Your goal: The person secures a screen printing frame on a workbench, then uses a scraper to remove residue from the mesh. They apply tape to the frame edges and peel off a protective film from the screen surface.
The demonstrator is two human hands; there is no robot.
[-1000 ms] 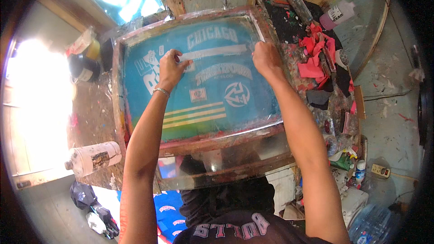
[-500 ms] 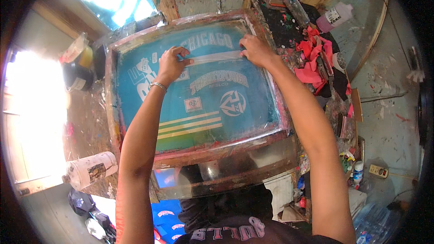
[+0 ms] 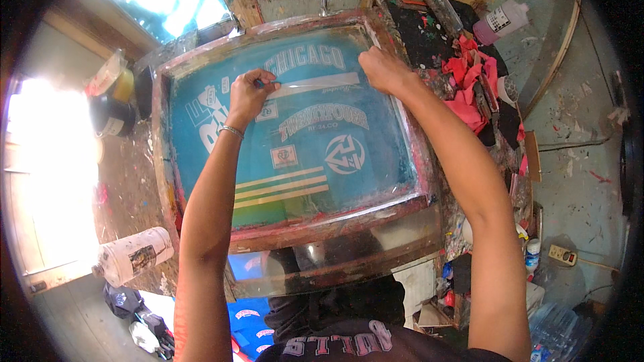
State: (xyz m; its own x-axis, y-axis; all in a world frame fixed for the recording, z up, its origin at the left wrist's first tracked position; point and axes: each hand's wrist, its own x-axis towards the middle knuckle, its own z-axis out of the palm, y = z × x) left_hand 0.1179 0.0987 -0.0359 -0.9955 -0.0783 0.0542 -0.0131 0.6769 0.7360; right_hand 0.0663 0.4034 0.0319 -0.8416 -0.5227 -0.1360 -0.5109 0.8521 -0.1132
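Observation:
A wood-framed printing screen (image 3: 396, 161) with teal mesh and several pale designs lies before me. Across its upper part, just below an arched line of lettering, stretches a strip of clear tape (image 3: 315, 85). My left hand (image 3: 248, 99) pinches the strip's left end, thumb and forefinger together, just above the mesh. Beside the strip's right end, near the frame's right side, my right hand (image 3: 384, 72) is closed with its fingers curled under. What those fingers hold, if anything, is hidden.
Right of the screen are crumpled red cloths (image 3: 469, 87) and a bottle of pinkish liquid (image 3: 500, 22). A white plastic bottle (image 3: 134, 255) lies on its side at left. Dark containers (image 3: 111, 114) stand farther back. Blue printed fabric (image 3: 251, 325) shows below the table edge.
My right hand has rolled over from a fingertip pinch on the tape's right end to a closed shape. My left hand keeps its pinch and has shifted slightly left.

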